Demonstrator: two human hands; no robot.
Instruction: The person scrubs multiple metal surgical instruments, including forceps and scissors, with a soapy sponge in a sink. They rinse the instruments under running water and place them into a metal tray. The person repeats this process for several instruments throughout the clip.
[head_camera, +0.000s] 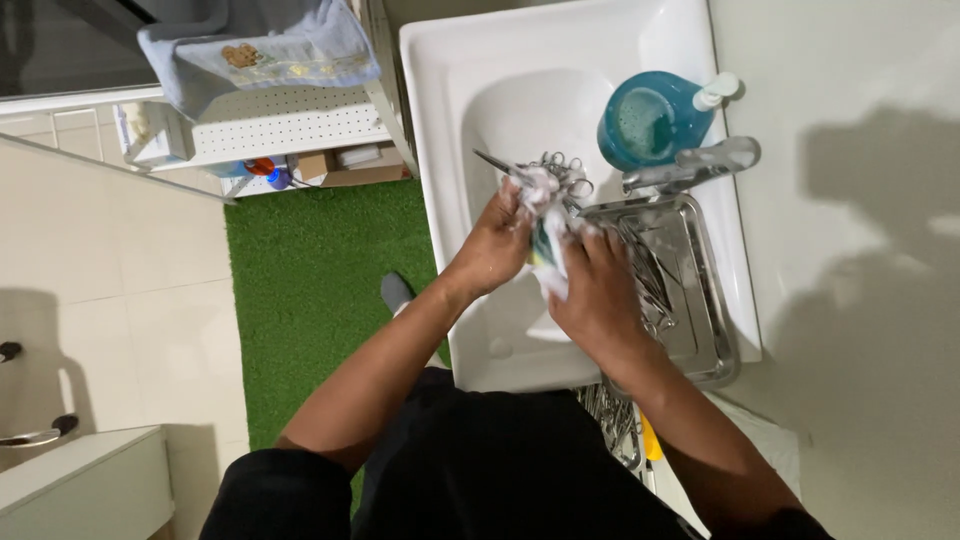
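head view: the left hand (497, 240) grips a thin metal instrument (497, 165) at frame centre; its long axis runs diagonally, tip pointing to the upper left over the white sink (440, 90). the right hand (597, 290) is clenched on a soapy sponge (548, 250) against it. a steel tray (700, 300) of instruments sits right of the basin, below the tap (690, 168) and blue soap bottle (650, 118). green mat (310, 300) at left. the instrument looks slim, silvery, foam-coated.

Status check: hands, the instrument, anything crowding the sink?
Left hand grips soapy scissors-like instrument. Right hand presses sponge on it. Steel tray and faucet crowd close.
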